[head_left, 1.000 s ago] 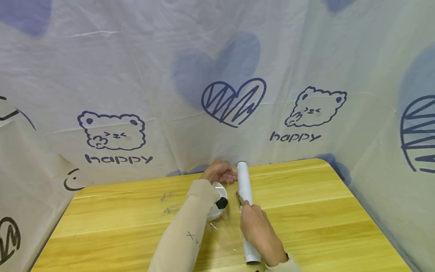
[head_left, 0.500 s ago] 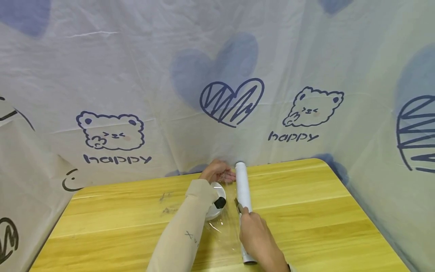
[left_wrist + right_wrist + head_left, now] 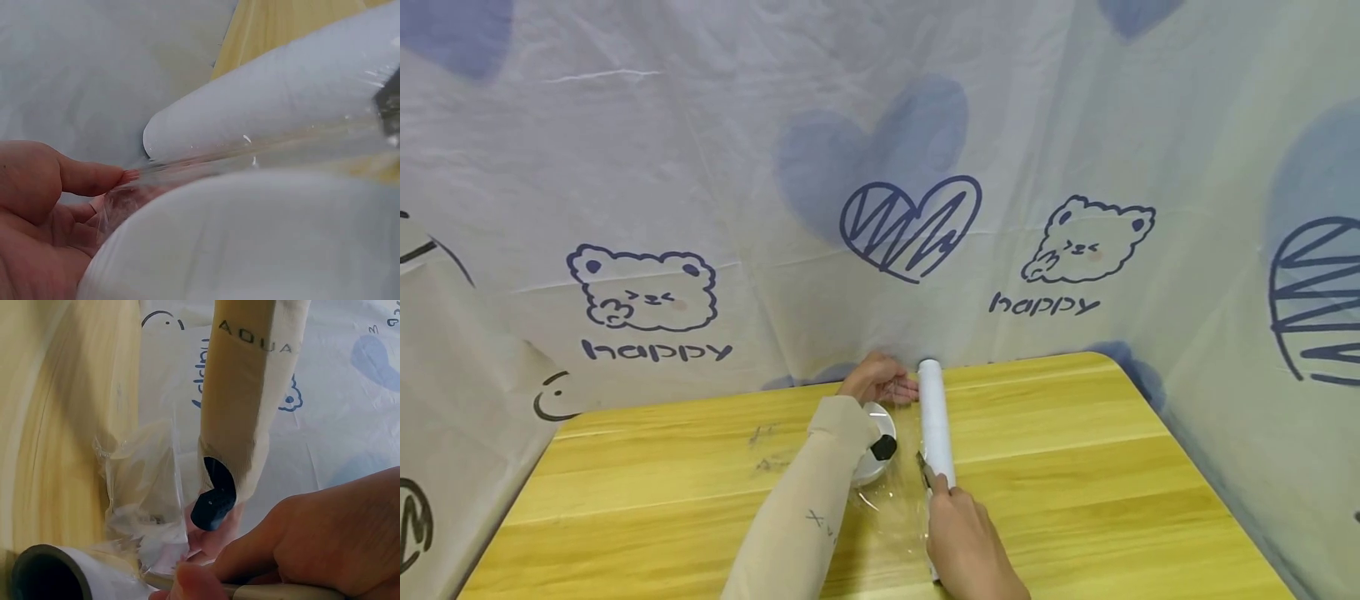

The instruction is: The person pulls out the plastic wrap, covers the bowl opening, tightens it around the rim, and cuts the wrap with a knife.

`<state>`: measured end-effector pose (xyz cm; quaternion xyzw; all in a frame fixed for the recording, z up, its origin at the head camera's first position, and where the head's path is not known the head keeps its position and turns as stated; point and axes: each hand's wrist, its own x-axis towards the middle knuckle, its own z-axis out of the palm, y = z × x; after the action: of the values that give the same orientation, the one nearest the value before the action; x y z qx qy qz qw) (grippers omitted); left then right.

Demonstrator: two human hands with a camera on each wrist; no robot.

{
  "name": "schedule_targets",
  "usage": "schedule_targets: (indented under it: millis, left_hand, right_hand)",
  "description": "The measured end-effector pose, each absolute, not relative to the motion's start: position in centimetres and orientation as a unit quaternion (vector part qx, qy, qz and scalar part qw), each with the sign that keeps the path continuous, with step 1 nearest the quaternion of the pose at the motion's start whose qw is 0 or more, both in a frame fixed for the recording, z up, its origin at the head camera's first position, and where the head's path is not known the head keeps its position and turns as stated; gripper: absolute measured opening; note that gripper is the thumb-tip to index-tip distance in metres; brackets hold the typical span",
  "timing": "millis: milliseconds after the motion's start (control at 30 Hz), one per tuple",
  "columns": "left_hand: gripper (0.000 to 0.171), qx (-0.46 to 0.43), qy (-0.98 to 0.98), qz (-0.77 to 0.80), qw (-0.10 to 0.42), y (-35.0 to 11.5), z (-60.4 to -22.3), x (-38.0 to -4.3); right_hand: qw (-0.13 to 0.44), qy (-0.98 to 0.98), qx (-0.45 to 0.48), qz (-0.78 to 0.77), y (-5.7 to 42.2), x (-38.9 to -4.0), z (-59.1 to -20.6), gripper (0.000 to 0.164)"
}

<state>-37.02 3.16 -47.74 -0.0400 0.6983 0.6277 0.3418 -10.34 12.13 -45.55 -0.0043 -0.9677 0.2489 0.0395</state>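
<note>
A white roll of cling film (image 3: 935,417) lies lengthwise on the table, with its clear film (image 3: 898,508) drawn out to the left. My left hand (image 3: 880,382) pinches the film's far edge between thumb and fingers, as the left wrist view shows at the thumb (image 3: 94,178). Beneath the left forearm, a white round dish (image 3: 868,475) sits partly hidden by the sleeve and film. My right hand (image 3: 966,537) grips a utility knife (image 3: 927,472), its blade at the film along the roll's left side. The knife's pale handle (image 3: 287,592) shows in the right wrist view.
The wooden table (image 3: 1075,467) meets a printed cloth (image 3: 760,167) at its back edge. More cloth hangs at both sides. A black wrist camera (image 3: 883,447) sits on the left wrist, above the dish.
My right hand has drawn the knife nearer to me along the roll's left side. The left hand has stayed put, pinching the film.
</note>
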Motion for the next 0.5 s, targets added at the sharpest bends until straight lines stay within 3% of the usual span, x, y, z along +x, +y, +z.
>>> schedule_targets:
  millis: [167, 500]
  left_hand:
    - [0.020, -0.040, 0.703, 0.624, 0.340, 3.3, -47.5, -37.0]
    - [0.030, -0.025, 0.698, 0.626, 0.346, 2.7, -47.5, -37.2]
  right_hand:
    - [0.030, -0.968, -0.002, 0.251, 12.1, -9.6, -45.6, 0.044]
    - [0.015, -0.969, 0.008, 0.248, 11.8, -8.3, -45.6, 0.054]
